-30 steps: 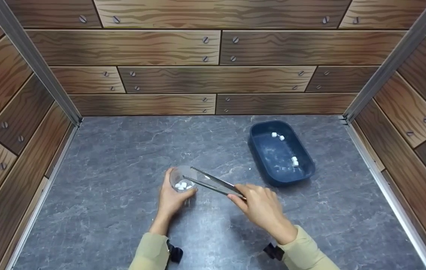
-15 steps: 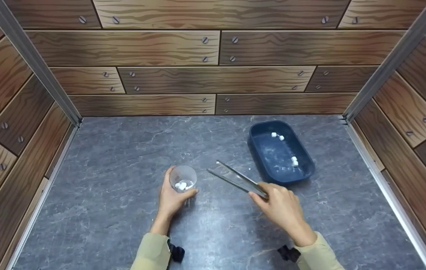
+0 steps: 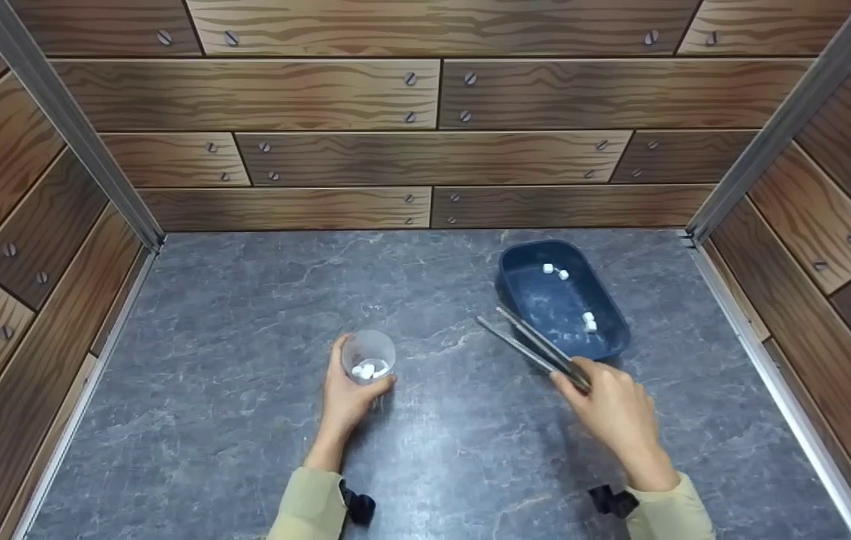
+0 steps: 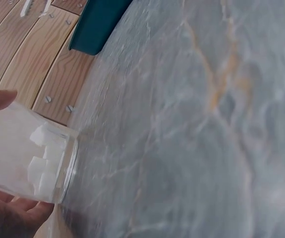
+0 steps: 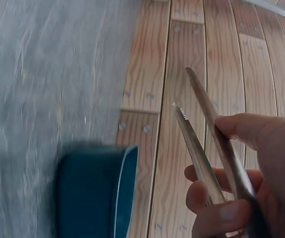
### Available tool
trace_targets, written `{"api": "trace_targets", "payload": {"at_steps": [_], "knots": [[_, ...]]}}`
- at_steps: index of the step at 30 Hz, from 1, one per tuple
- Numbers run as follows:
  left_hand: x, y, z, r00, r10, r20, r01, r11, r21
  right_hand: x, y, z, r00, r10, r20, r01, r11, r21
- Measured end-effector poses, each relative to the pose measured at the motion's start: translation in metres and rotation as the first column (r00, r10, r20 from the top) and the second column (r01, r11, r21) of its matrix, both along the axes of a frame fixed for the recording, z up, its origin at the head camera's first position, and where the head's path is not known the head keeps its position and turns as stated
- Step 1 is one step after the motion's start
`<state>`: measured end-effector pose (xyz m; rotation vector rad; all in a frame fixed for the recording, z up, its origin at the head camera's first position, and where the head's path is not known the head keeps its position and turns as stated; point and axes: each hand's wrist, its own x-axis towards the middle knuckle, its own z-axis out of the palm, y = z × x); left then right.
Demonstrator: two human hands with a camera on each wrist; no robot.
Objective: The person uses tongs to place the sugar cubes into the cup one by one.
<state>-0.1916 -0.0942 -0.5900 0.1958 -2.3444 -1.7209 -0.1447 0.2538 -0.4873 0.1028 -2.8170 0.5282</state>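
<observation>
My left hand grips a clear cup on the grey surface, thumb on one side and fingers round the other. Several small white cubes lie at the bottom of the cup, seen through its wall in the left wrist view. In my right hand are metal tweezers, pinched between thumb and fingers. Their serrated tips stand apart with nothing between them, by the near left rim of a dark blue tray. Inside that tray lie several white cubes, in two pairs.
The grey marbled surface is bounded by wood-patterned walls at the back and both sides. Metal rails run along the side edges. Part of the blue tray shows in both wrist views.
My right hand has carried the tweezers rightward, from over the cup to the tray's near left rim. The left hand and cup have stayed almost in place.
</observation>
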Motion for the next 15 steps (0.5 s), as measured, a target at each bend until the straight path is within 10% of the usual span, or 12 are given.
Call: {"api": "trace_targets", "payload": {"at_steps": [15], "knots": [[0.001,0.003,-0.002,0.998,0.027,-0.05,-0.029,0.999,-0.043,-0.005,0.043,0.007,0.982,-0.146,0.118,0.135,0.986,0.094]]}}
